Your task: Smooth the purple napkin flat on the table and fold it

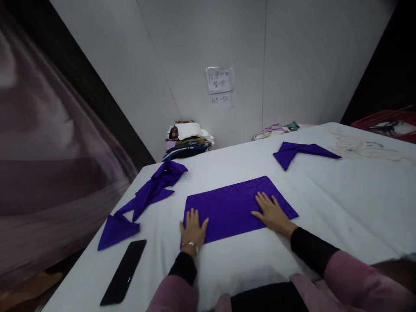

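A purple cloth napkin lies flat on the white-covered table, its shape a wide rectangle. My left hand rests on its left end with fingers spread and palm down; a band circles that wrist. Toward the right end, my right hand presses flat on the same cloth, thumb apart from the fingers. Neither hand grips anything. Farther right and back sits a purple cloth folded into a bent, pointed shape. Crumpled purple cloth stretches along the table's left side.
A black phone-like slab lies at the front left of the table. Stacked folded clothes stand against the wall, with more fabric to the right. Handwritten paper signs hang above. A curtain borders the left side.
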### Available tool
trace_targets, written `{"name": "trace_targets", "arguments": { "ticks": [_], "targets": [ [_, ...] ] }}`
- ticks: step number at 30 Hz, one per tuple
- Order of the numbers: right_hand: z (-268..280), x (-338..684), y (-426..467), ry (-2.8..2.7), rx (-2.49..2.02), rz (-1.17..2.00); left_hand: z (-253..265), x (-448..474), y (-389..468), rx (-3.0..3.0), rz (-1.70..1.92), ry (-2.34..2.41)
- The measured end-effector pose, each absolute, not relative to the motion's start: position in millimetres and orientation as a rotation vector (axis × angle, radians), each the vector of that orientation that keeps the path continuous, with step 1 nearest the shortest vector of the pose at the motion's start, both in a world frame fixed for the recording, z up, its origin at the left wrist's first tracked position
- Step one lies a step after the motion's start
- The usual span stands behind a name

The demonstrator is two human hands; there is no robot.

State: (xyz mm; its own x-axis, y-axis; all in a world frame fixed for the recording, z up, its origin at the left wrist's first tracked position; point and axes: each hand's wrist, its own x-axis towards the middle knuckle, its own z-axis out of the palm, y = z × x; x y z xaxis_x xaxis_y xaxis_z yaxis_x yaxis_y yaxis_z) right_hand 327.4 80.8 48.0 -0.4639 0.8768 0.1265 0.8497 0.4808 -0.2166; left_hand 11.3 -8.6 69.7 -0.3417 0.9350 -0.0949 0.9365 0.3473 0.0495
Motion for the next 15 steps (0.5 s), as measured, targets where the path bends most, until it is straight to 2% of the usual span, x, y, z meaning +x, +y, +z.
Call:
{"name": "trace_targets", "arguments": {
  "ticks": [4, 8, 15],
  "targets": [
    [41.1, 401.0, 98.2, -2.4, -1.738, 0.058, 71.6, -43.3, -35.2, 1.516, -0.056, 2.647],
    [43.6, 447.2, 99.6, -2.249, -1.887, 0.006, 76.2, -49.6, -49.3, 1.553, 0.012, 2.71],
    [65.4, 440.8, 68.2, -2.201, -1.808, 0.299, 83.7, -27.5, -58.4, 1.693, 0.271, 2.614]
  ]
}}
